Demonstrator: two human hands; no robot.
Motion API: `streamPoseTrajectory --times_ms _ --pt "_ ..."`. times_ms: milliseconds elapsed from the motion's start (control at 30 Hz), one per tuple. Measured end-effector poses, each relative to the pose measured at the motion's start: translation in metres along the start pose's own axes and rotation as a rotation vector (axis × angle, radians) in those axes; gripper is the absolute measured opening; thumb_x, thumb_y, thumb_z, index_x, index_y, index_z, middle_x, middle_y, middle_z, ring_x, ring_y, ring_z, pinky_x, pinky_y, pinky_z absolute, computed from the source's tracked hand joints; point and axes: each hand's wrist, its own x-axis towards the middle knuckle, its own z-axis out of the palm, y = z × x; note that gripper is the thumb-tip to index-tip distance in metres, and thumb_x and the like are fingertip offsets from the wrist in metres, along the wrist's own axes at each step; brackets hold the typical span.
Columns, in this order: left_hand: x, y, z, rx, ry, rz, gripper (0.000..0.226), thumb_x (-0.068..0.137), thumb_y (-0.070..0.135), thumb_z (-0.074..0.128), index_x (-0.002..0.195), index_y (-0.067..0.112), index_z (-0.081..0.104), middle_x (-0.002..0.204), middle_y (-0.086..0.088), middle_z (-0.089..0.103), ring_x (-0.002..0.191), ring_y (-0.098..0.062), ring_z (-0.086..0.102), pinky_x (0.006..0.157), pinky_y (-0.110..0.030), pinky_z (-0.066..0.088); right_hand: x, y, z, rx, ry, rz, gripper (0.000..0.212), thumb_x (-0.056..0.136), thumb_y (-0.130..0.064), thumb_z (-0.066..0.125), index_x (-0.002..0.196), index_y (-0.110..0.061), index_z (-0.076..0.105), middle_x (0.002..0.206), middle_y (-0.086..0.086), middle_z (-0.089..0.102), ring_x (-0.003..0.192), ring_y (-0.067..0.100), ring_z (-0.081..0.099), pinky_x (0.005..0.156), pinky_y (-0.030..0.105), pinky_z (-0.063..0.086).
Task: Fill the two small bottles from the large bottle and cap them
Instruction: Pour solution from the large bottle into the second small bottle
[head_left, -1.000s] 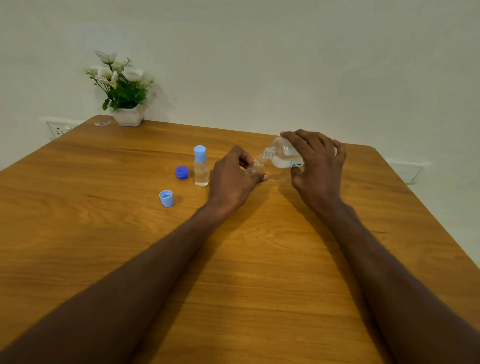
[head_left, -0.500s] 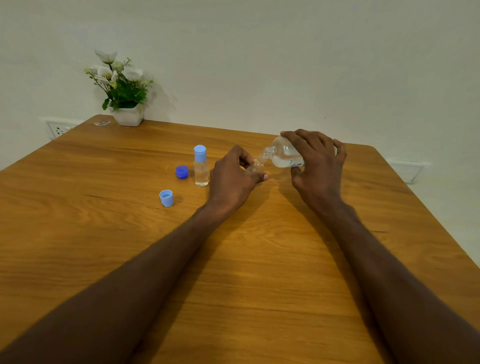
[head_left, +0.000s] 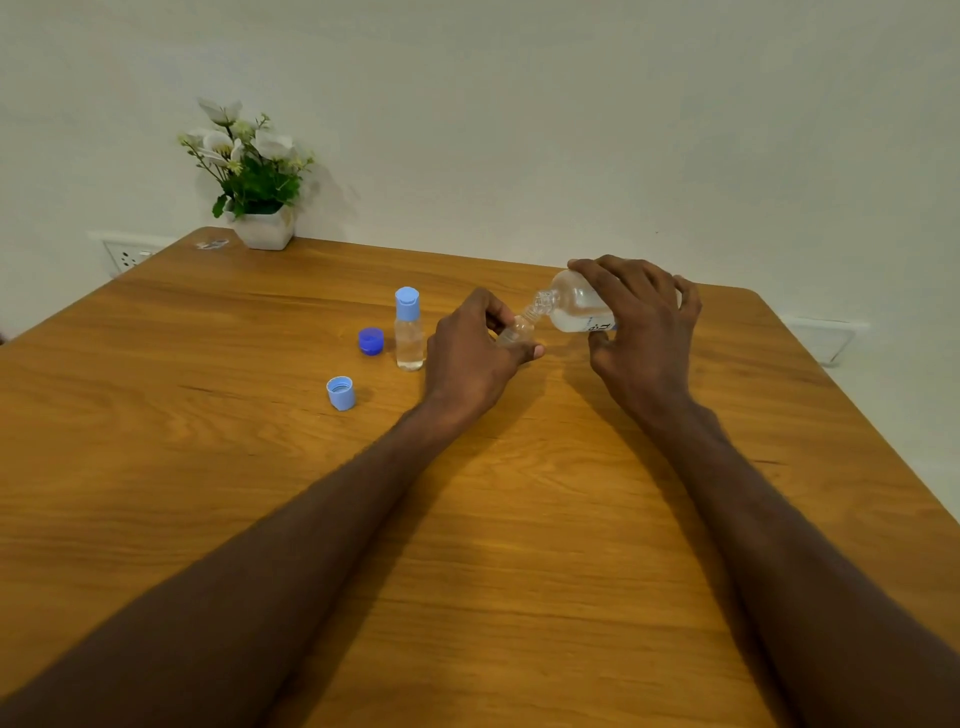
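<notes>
The right hand (head_left: 641, 332) is wrapped over the big bottle (head_left: 576, 309), fingers curled across the top and thumb underneath, tipping it on its side with the neck pointing left and a bit down. There's clear liquid pooled along the low side of it, and a scrap of label peeks out by the thumb. Its mouth sits right at the mouth of a small bottle (head_left: 517, 332), which the left hand (head_left: 475, 358) grips around the body (fingers curled round it, so most of that bottle is hidden and I can't tell how full it is).

Just left of that hand stands the other small bottle (head_left: 409, 338), upright on the bench (head_left: 208, 467), light blue flip cap on and clear liquid inside. Right beside it on the left is a dark blue cap (head_left: 371, 341). Nearer the camera and further left, well apart from both hands, a light blue cap (head_left: 341, 393) rests on the wood with its open end showing.

Back left corner of the bench has a flower pot (head_left: 264, 231) with white blooms, and there's a wall socket (head_left: 124, 255) behind that corner.
</notes>
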Motion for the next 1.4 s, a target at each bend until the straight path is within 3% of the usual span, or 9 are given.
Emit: streamPoseTrajectory --times_ms 1100,1400 --pt "-0.0002 -0.0010 0.0009 -0.002 0.004 0.013 0.044 0.068 0.043 0.094 0.094 0.029 0.062 0.085 0.017 0.065 0.077 0.002 0.060 0.065 -0.024 0.049 -0.0005 0.0008 0.0007 0.013 -0.003 0.002 0.080 0.075 -0.008 0.073 0.147 -0.035 0.052 0.144 -0.008 0.057 0.140 0.023 0.045 0.115 0.059 0.027" --pt "-0.0005 0.0015 0.0004 -0.008 -0.001 0.003 0.044 0.068 0.042 0.094 0.093 0.030 0.061 0.083 0.019 0.063 0.074 0.004 0.058 0.062 -0.019 0.042 -0.0002 0.0004 -0.0004 0.004 -0.005 0.006 0.079 0.075 -0.008 0.072 0.147 -0.035 0.053 0.145 -0.009 0.057 0.140 0.023 0.045 0.115 0.058 0.027"
